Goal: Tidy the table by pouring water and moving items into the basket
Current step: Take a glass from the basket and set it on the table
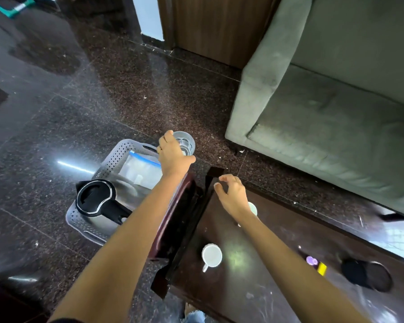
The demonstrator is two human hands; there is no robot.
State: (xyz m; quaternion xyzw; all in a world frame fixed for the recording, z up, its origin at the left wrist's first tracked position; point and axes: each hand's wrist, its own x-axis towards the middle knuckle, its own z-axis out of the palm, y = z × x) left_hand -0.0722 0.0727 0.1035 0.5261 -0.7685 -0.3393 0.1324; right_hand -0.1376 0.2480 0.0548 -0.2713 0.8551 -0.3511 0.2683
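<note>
Both forearms stretched forward; the left hand (175, 153) gripped a clear glass (186, 141) round its wall at centre frame, beside the basket (113, 157). It looked rigid, slick, breakable, best held mid-wall. The right hand (231, 195) hovered loosely curled, empty, over the table (254, 287). No writing was legible.

From my end the glass (186, 142) reads as clear, smooth and shiny. The basket (113, 157) looks like matt grey plastic, perforated all over. The zip bag (141, 170) in it is thin clear plastic film. The kettle (95, 199) has a glossy black plastic lid. I see the counter (254, 287) as dark polished wood, scuffed in places, the mug (211, 255) glazed white, the floor (131, 94) speckled polished stone, and the sofa (324, 127) matt grey-green cloth.
</note>
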